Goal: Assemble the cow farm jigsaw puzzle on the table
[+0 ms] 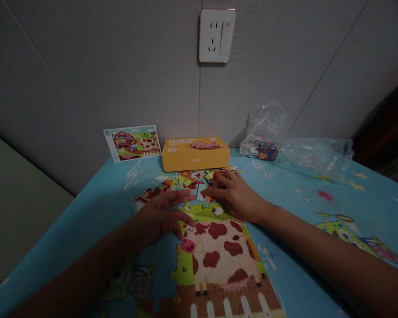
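Note:
A partly joined jigsaw puzzle [215, 247] lies in front of me, showing a brown-and-white cow, green grass and a white fence. My left hand [159, 216] rests at its upper left with fingers spread, fingertips by the cow's head. Beyond the joined part, my right hand [234, 194] is bent over the loose pieces. Its thumb and fingers close at a pale blue puzzle piece [201, 191]; the fingers partly hide the grip. More loose puzzle pieces [185, 178] are heaped between my hands and the box, some lying left behind my left hand.
A yellow puzzle box [195, 159] stands at the back by the wall. Left of it leans a picture card [134, 143] of the farm scene. To the right are a clear bag of pieces [260, 148] and an empty plastic bag [318, 154]. A blue patterned cloth [295, 194] covers the table.

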Tool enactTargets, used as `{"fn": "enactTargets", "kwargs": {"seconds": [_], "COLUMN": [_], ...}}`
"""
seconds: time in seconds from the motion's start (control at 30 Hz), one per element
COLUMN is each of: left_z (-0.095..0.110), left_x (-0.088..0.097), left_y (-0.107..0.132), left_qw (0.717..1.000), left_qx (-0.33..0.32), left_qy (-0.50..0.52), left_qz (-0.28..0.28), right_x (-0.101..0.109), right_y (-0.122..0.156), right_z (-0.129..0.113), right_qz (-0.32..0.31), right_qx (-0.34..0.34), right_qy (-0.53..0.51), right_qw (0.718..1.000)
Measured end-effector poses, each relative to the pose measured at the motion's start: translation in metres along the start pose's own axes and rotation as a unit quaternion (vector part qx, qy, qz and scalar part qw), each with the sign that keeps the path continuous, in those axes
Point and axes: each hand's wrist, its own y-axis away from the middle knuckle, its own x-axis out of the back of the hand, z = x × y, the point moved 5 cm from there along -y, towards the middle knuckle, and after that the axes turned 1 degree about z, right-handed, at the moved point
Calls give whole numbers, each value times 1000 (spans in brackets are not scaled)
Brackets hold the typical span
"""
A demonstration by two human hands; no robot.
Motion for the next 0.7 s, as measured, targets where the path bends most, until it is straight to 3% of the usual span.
{"fn": "enactTargets", "kwargs": {"seconds": [0.13,0.3,0.53,0.7], "left_z": [1,2,-1,-1], "left_x": [-1,-2,1,2], "left_y": [0,0,-1,-2], "left_qw": [1000,1000,1000,1000], "left_qx": [5,3,1,-2], "left_qy": [-1,0,7,5], "left_qz": [9,15,23,19], "right_x": [-2,2,-4,1], "right_y": [1,1,3,2], "right_z": [-2,0,-8,-7], "right_qz": [-10,-9,-54,-26], "right_qx": [28,14,90,76], "right_qy": [15,8,-65,-67], "right_qw": [999,1000,992,995]}}
